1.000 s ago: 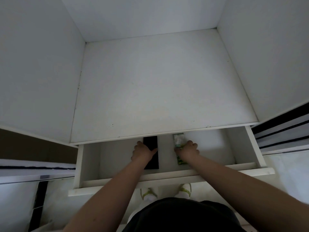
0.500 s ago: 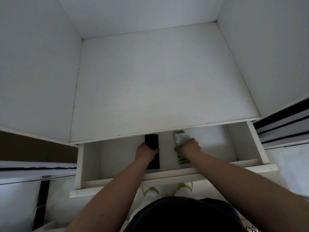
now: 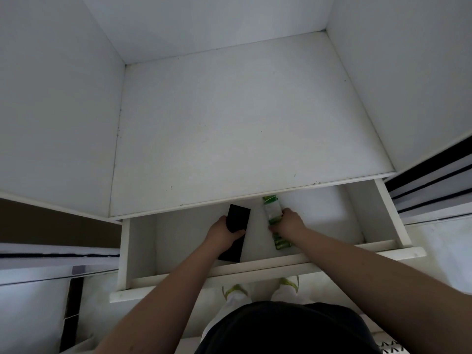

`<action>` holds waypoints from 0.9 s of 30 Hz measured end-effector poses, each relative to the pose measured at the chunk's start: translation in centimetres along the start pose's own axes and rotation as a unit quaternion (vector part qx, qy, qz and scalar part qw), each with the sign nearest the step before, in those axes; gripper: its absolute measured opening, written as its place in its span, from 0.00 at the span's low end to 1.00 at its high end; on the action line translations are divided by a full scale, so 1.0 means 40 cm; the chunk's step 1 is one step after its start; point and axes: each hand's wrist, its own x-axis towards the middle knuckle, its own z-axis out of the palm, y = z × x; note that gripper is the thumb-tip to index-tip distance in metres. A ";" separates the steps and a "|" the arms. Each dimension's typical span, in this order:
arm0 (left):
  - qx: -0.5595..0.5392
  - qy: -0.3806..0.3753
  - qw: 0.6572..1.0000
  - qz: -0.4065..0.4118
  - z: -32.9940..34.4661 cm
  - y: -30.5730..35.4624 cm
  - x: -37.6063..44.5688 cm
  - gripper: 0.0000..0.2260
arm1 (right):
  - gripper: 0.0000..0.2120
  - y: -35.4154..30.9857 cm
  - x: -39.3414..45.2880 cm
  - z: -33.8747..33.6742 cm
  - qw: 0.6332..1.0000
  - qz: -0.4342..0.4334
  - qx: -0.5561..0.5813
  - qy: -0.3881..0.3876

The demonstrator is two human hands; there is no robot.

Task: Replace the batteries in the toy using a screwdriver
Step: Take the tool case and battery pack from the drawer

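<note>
As the head camera looks down into an open white drawer (image 3: 383, 218), the left hand (image 3: 224, 232) grips a flat black case (image 3: 237, 217), the right hand (image 3: 288, 222) a green battery pack (image 3: 273, 213); both lie lengthwise, front to back, side by side.

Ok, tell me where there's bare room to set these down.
The white shelf above the open drawer is bare. The drawer's far-left and far-right floor is free; its middle is crowded by the left hand on the black case, right hand on the battery pack.
</note>
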 end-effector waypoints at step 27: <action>0.024 0.051 0.977 0.205 -0.058 0.123 -0.219 0.16 | 0.15 0.094 -0.186 -0.216 0.964 -0.250 -0.022 -0.087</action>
